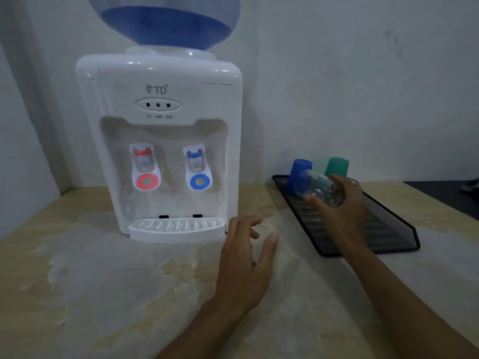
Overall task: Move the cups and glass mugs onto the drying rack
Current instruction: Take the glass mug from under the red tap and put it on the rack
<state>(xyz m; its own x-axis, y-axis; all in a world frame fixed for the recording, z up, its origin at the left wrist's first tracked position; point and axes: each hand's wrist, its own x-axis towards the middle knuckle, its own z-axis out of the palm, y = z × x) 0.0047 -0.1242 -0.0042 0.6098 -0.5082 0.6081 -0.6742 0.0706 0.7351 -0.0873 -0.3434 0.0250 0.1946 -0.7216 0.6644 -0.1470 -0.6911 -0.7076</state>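
The right hand grips a glass mug tipped sideways over the drying rack, probably to set it mouth-down beside the inverted blue cup, while the left hand hovers open above the desk

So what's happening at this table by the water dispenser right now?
A person is putting drinkware onto a black drying rack. The right hand holds a clear glass mug tilted on its side over the rack's far end. A blue cup and a green cup already stand upside down there. The left hand hovers open and empty over the table, near the white water dispenser.
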